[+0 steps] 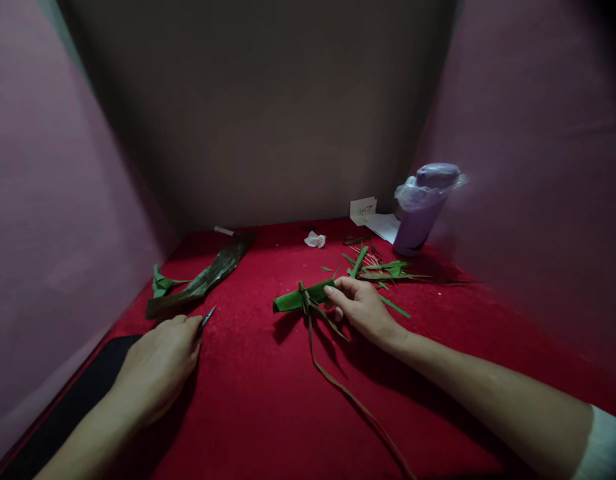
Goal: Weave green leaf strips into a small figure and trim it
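Observation:
My right hand point(362, 307) pinches one end of a folded green leaf packet point(289, 302) just above the red cloth. Around the packet's middle a brownish leaf strip point(305, 298) is tied in a knot, and its long tail trails down toward the near edge. My left hand point(163, 353) is closed on a slim dark tool with a pointed tip point(207, 318); most of it is hidden by the fingers, so its kind does not show. Beyond that hand lies a long dark green leaf point(208, 275), with a small green leaf piece point(161, 282) beside it.
Cut leaf scraps point(388, 269) and thin sticks lie beyond my right hand. Farther back are a crumpled white tissue point(315, 240), a folded white card point(363, 211) and a purple bottle point(419, 223) wrapped in plastic. Pale walls flank the red cloth point(248, 413); a black mat point(88, 393) is at left.

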`<state>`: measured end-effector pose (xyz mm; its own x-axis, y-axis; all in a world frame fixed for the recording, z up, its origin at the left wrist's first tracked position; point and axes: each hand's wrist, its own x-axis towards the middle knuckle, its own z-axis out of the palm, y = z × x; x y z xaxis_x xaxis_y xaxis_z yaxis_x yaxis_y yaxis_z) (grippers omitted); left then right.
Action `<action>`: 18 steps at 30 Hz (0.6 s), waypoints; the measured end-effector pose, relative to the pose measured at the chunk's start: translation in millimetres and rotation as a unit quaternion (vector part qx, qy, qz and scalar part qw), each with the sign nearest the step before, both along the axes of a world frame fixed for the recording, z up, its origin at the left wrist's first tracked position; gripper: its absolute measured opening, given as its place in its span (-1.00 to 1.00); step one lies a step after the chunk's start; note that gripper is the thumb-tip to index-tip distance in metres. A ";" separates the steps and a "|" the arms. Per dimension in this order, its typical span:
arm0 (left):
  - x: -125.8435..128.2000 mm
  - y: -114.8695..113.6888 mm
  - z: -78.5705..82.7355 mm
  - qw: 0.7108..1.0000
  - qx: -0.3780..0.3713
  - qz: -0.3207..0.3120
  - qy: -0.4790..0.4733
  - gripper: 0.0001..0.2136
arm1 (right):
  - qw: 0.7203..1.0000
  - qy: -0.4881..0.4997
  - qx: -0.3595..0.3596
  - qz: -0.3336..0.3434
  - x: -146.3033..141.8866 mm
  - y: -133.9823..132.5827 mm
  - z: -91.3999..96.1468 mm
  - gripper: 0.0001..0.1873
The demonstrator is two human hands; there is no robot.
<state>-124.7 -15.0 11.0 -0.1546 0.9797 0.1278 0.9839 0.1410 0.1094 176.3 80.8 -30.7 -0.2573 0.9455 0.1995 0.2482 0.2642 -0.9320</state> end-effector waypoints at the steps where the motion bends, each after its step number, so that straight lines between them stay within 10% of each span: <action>1: 1.8 -1.3 -2.3 0.999 -0.021 0.002 0.036 -0.75 | 1.000 0.000 0.001 0.000 0.1 0.3 -0.4 -0.75; 8: -2.0 -4.3 -1.8 0.993 -0.033 0.024 0.115 -0.63 | 1.000 -0.008 0.008 -0.005 0.7 2.3 -3.1 -0.73; 18: -10.6 0.0 -9.6 0.999 -0.021 0.046 -0.012 -0.65 | 1.000 -0.012 0.013 -0.006 0.3 2.3 -3.4 -0.73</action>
<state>-135.3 -14.9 1.4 -0.2460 0.9659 0.0813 0.9639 0.2349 0.1253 176.6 83.0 -34.1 -0.2510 0.9433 0.2173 0.2727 0.2843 -0.9191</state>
